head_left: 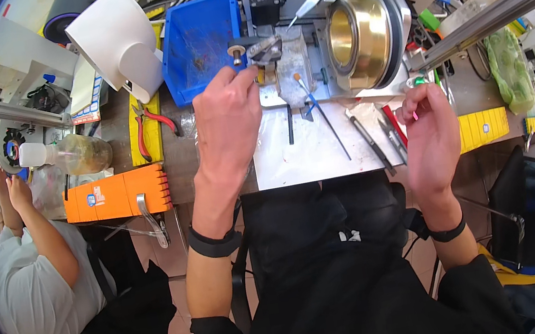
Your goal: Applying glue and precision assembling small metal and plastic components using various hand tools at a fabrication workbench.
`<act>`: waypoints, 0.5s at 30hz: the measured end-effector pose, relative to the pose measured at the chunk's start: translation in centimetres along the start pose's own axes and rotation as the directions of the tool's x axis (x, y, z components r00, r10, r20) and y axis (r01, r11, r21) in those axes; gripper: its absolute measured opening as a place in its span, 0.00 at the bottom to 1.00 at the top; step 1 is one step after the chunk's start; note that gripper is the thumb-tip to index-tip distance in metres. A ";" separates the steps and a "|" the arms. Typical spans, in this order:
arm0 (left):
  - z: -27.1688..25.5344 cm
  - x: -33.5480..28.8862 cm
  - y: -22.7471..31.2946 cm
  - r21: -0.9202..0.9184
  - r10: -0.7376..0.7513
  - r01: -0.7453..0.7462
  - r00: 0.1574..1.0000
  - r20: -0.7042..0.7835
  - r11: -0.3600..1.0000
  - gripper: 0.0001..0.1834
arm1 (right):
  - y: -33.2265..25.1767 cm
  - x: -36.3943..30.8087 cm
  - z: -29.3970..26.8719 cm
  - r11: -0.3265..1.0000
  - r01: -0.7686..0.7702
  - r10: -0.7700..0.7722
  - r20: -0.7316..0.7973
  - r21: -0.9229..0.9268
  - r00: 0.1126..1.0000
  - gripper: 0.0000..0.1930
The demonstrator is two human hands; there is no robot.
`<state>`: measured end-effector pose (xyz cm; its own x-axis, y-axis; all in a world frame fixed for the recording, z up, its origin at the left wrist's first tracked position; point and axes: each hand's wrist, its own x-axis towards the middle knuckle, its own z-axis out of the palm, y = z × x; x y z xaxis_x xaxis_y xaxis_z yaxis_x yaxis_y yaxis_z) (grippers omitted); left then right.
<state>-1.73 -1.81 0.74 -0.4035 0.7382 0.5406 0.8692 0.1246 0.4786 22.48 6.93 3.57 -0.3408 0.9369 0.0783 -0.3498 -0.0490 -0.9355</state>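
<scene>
at bench: left hand (227, 114) pinches small metal clamp (261, 51); right hand (432, 134) curled round green-tipped tool (416, 82); blue bin (200, 41) behind.

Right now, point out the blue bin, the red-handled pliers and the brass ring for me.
blue bin (201, 46): head view, on its inner floor.
red-handled pliers (150, 124): head view, on the handles.
brass ring (366, 36): head view, on its outer band.

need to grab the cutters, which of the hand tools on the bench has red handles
The pliers lying on the yellow strip left of the left hand, below the blue bin. The slim tools by the right hand are mostly grey or black.
</scene>
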 end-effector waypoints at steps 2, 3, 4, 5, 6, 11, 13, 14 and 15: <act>0.1 0.0 0.1 0.030 0.039 -0.038 0.999 -0.007 0.999 0.09 | 0.3 -2.0 1.1 0.999 0.005 -0.005 0.027 -0.034 1.000 0.12; 0.1 0.0 0.1 0.031 0.022 -0.022 1.000 -0.002 0.999 0.09 | 0.2 -2.7 1.7 0.999 0.002 -0.001 0.017 -0.033 1.000 0.12; 0.2 -0.1 0.1 0.031 0.004 -0.004 1.000 0.001 1.000 0.08 | 0.0 -3.1 2.3 0.994 0.003 0.011 0.133 -0.105 0.991 0.13; 0.3 -0.2 0.3 0.025 0.006 -0.006 1.000 0.010 1.000 0.08 | -0.2 -3.5 2.9 0.984 0.012 0.032 0.244 -0.178 0.969 0.13; 0.4 -0.4 0.7 0.025 -0.045 0.044 0.999 0.015 0.999 0.09 | -0.4 -3.8 4.0 0.973 -0.082 0.129 0.213 -0.216 0.968 0.15; 1.0 -0.5 1.0 0.103 -0.090 0.092 0.996 -0.023 0.990 0.11 | 1.0 -2.9 7.0 0.928 -0.366 0.371 0.302 -0.076 0.878 0.16; 1.6 -0.6 0.7 0.060 -0.117 0.118 0.993 -0.018 0.991 0.12 | 2.0 -2.3 8.5 0.899 -0.437 0.416 0.298 0.004 0.859 0.17; 1.9 -0.6 0.8 0.020 -0.142 0.142 0.990 -0.014 0.990 0.12 | 2.6 -1.9 9.2 0.913 -0.408 0.390 0.281 0.005 0.877 0.18; 2.1 -0.5 0.9 0.017 -0.138 0.139 0.990 -0.015 0.990 0.12 | 3.2 -1.3 9.8 0.926 -0.379 0.364 0.265 0.005 0.893 0.19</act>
<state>-0.14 -0.71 -0.54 -0.5242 0.7037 0.4796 0.8096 0.2371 0.5370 13.26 2.14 3.84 -0.6625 0.7273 -0.1794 -0.1992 -0.4019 -0.8937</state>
